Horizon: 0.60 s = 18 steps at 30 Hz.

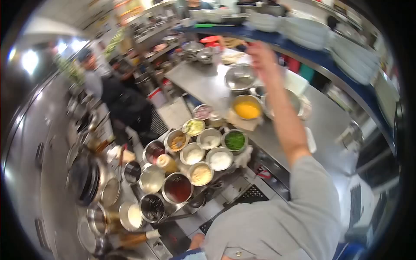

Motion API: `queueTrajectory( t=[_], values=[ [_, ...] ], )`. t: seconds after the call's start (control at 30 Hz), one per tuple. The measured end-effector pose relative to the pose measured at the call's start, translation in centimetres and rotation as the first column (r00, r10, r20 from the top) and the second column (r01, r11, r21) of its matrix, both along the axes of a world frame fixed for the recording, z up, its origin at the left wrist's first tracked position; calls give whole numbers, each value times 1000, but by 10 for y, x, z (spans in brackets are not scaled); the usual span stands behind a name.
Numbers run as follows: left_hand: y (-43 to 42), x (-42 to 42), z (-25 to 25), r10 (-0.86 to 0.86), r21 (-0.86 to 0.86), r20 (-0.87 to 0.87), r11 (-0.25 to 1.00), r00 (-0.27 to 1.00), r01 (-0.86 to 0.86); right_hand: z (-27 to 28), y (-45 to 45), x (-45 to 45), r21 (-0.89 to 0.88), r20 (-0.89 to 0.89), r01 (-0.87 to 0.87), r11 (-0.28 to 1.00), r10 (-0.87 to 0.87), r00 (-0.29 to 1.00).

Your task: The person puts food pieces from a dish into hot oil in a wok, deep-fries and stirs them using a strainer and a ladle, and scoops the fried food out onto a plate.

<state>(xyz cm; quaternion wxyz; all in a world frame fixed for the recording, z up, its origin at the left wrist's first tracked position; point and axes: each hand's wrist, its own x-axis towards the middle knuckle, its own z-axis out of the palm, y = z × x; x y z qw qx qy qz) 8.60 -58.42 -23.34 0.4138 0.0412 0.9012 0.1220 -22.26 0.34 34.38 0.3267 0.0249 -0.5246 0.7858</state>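
Observation:
My right hand is stretched far forward over the steel counter, beneath the blue-edged shelf. It is smeared by motion, so its fingers and anything in them cannot be made out. A shiny steel bowl lies closest to it. Nearer along my forearm are a bowl of orange-yellow liquid and a larger metal bowl partly behind the arm. Low in the view, my left hand shows only in part beside my body, close to a blue-and-white cloth; its fingers are hidden.
Several steel containers stand grouped at centre, including chopped greens, dark red sauce and grated pale food. Pans line the left side. A person in a dark apron stands beyond. Stacked white plates fill the shelf.

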Motion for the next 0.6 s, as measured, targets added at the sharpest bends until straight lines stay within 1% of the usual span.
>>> queueTrajectory(
  t=[0.03, 0.07, 0.1, 0.13, 0.17, 0.2, 0.23, 0.27, 0.3, 0.33, 0.37, 0.4, 0.43, 0.47, 0.5, 0.53, 0.6],
  values=[
    [-14, -10, -8, -105, -75, 4, 992, 994, 105, 15, 2, 20, 61, -15, 19, 998, -18, 1000],
    [-28, -14, -15, -142, -149, 19, 978, 990, 143, 21, -6, 46, 19, -45, -35, 999, 36, 998],
    [-37, -31, -11, -7, -179, 104, 984, 995, 25, 14, -13, 60, 51, -86, -155, 987, 159, 984],
    [-44, -51, -9, 129, -227, 172, 970, 977, -89, 1, -25, 74, 184, 39, -220, 958, 217, 975],
    [-43, -61, -4, 208, -176, 178, 968, 962, -177, -5, -35, 85, 316, 151, -266, 911, 228, 962],
    [-43, -64, 0, 234, -95, 149, 971, 961, -221, -11, -48, 93, 301, 220, -361, 883, 305, 927],
    [-37, -77, 1, 197, -16, 115, 980, 974, -197, -10, -53, 101, 290, 280, -402, 868, 324, 903],
    [-25, -86, 1, 129, 50, 85, 990, 988, -134, 2, -62, 110, 339, 280, -352, 873, 264, 923],
    [-14, -93, 1, 51, 93, 65, 994, 997, -57, 7, -59, 111, 306, 191, -229, 924, 176, 966],
    [-7, -98, 3, -20, 119, 45, 993, 999, 14, 24, -57, 119, 264, 59, -168, 950, 158, 986],
    [1, -108, 3, -87, 130, 33, 988, 996, 82, 46, -55, 128, 227, -158, -4, 974, 40, 987],
    [11, -119, 4, -134, 136, 28, 982, 991, 129, 63, -50, 141, 82, -349, 177, 981, -138, 927],
    [27, -129, 3, -191, 145, 22, 972, 981, 186, 80, -38, 159, -67, -514, 311, 948, -300, 803],
    [42, -140, 3, -243, 156, 18, 959, 970, 238, 92, -30, 184, -187, -613, 420, 888, -439, 657],
    [57, -148, 4, -290, 171, 18, 944, 957, 283, 105, -23, 211, -296, -684, 495, 817, -543, 487],
    [70, -155, 4, -331, 185, 21, 929, 943, 322, 111, -16, 238, -377, -703, 521, 766, -603, 377],
    [99, -166, 5, -402, 217, 22, 895, 915, 389, 110, -4, 282, -395, -700, 562, 727, -634, 328]
  ],
)
